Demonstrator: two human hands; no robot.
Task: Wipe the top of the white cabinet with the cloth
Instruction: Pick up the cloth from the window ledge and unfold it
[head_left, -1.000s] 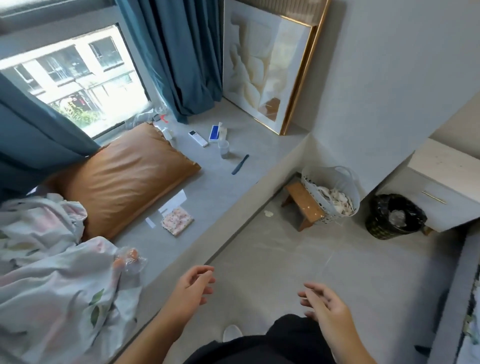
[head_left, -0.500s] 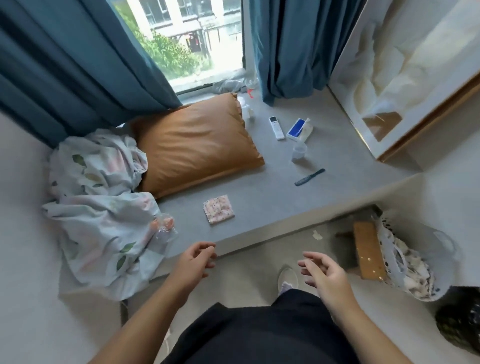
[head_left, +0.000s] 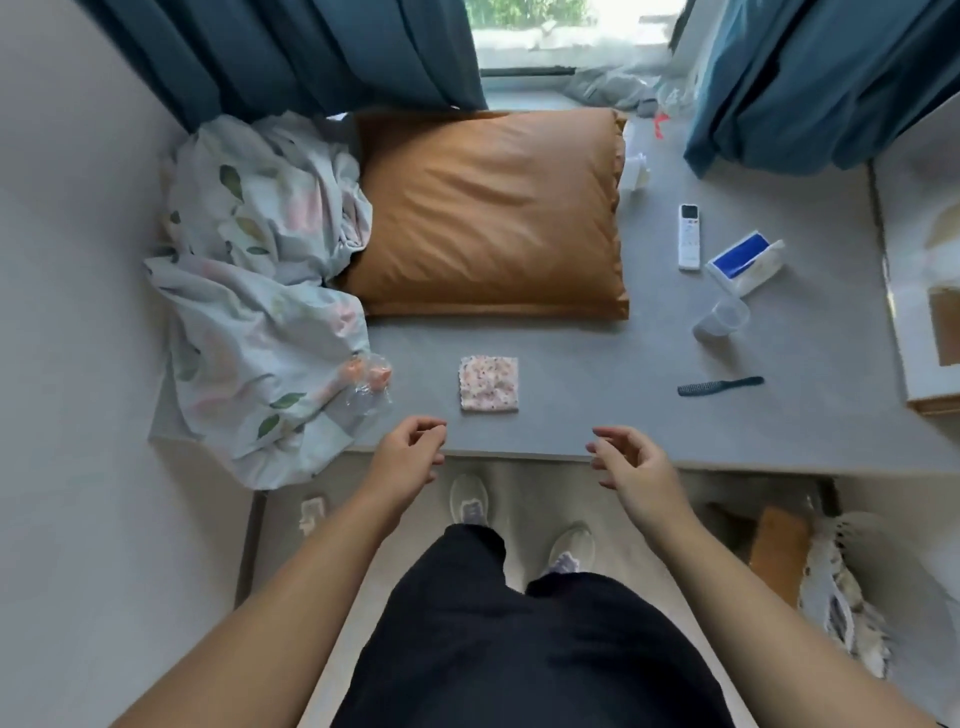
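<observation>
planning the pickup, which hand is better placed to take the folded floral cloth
Left. The left hand hovers just beside the cloth, empty; the right hand, also empty, is farther off.

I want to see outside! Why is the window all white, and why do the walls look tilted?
Head view: daylight overexposes the window, so the outdoors washes out. Head view: the wide-angle lens makes the left wall lean outward near the border. Head view: the folded cloth in the middle is fairly sharp, while the basket at the lower right looks smeared.
</observation>
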